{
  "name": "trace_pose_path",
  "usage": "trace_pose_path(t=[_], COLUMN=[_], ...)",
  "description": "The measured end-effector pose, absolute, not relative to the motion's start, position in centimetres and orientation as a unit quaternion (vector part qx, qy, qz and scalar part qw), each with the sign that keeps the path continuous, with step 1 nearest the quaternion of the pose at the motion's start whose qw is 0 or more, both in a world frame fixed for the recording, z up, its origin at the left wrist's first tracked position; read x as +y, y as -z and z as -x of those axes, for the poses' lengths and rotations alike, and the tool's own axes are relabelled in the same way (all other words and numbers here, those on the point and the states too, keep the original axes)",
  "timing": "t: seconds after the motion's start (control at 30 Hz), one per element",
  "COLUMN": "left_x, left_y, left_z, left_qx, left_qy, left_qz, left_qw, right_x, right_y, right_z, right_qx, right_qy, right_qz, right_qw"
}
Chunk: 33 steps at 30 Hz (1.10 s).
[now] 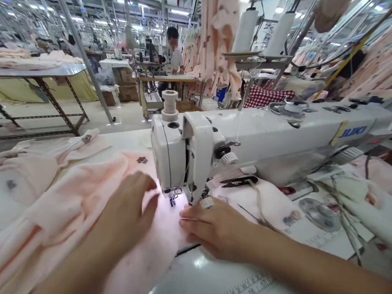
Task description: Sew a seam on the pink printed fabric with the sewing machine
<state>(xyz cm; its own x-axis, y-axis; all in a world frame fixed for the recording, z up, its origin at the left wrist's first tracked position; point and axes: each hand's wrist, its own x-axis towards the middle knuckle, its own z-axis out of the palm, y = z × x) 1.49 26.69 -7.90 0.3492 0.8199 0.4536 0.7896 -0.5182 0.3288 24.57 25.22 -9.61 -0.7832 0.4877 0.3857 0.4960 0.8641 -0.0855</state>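
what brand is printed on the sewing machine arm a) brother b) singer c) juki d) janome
C. The white sewing machine shows blue JUKI lettering towards the right end of its arm.

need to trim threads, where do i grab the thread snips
Pinch the wider dark handle end of the thread snips, coming from the right with your right hand. They lie flat on pale pink fabric, their pointed blades aimed left, away from that end.
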Motion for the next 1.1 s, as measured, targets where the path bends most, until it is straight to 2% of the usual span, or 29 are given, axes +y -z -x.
trace_pose_path(t=[0.17,0.47,0.63,0.83,0.97,1.1], left_x=[20.2,20.3,20.6,26.3,27.0,23.2], left_y=[10.1,8.8,8.1,9.5,10.4,9.4], left_z=[-2.2,-3.0,-2.9,-1.3,-1.1,-2.3], left_qx=[0.401,0.505,0.482,0.498,0.501,0.488], left_qy=[-0.197,-0.173,-0.149,-0.127,-0.151,-0.206], left_qz=[-0.894,-0.825,-0.853,-0.858,-0.852,-0.848], left_qw=[0.036,0.185,0.132,-0.001,-0.015,0.007], right_x=[24.7,24.2,24.2,24.3,24.2,24.0], right_y=[10.3,9.8,10.3,10.7,11.1,11.1], right_z=[-24.3,-24.4,-24.4,-24.3,-24.3,-24.3], right_qx=[-0.952,-0.963,-0.968,-0.963,-0.961,-0.959], right_qy=[-0.019,-0.052,-0.066,-0.09,-0.088,-0.077], right_qz=[0.246,0.201,0.167,0.169,0.172,0.176], right_qw=[0.18,0.17,0.177,0.187,0.197,0.207])
